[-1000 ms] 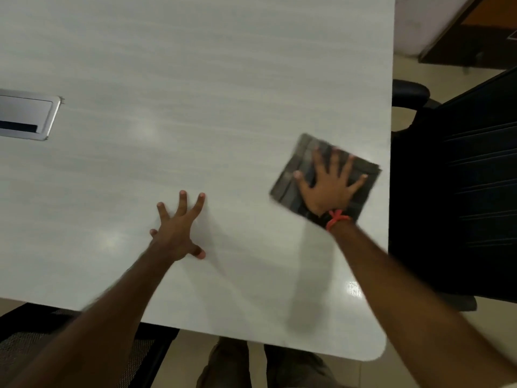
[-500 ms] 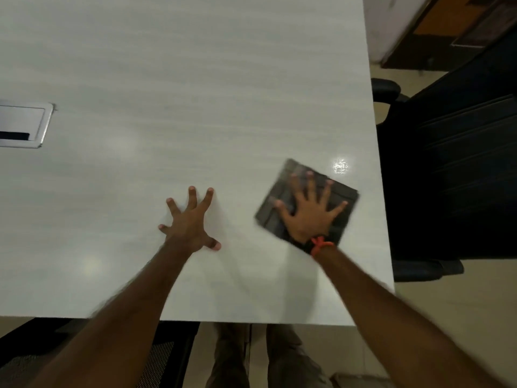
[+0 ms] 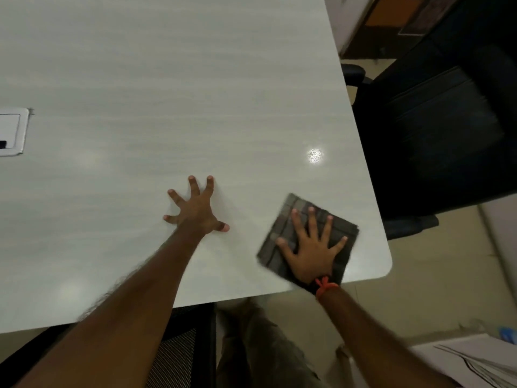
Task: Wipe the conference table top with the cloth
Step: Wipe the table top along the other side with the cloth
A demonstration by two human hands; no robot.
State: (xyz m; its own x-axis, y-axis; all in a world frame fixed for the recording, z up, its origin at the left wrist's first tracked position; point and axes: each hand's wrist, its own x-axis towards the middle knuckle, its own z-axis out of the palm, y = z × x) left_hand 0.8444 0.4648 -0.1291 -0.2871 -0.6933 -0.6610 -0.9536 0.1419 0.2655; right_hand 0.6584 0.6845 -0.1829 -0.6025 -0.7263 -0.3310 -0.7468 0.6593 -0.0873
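The pale grey conference table top (image 3: 173,88) fills most of the view. A folded dark checked cloth (image 3: 282,228) lies flat near the table's front right corner, its near edge reaching the table's front edge. My right hand (image 3: 309,249) presses on the cloth with straight, spread fingers; an orange thread is tied round the wrist. My left hand (image 3: 197,210) rests on the bare table to the left of the cloth, fingers spread and fingertips touching the surface.
A black office chair (image 3: 436,121) stands close against the table's right edge. A metal cable-port lid (image 3: 12,131) is set in the table at far left. A mesh chair (image 3: 179,351) sits under the front edge. White papers (image 3: 472,359) lie at bottom right.
My right hand has drawn the cloth toward me, from mid-table near the right edge down to the front right corner. My left hand has stayed planted on the table.
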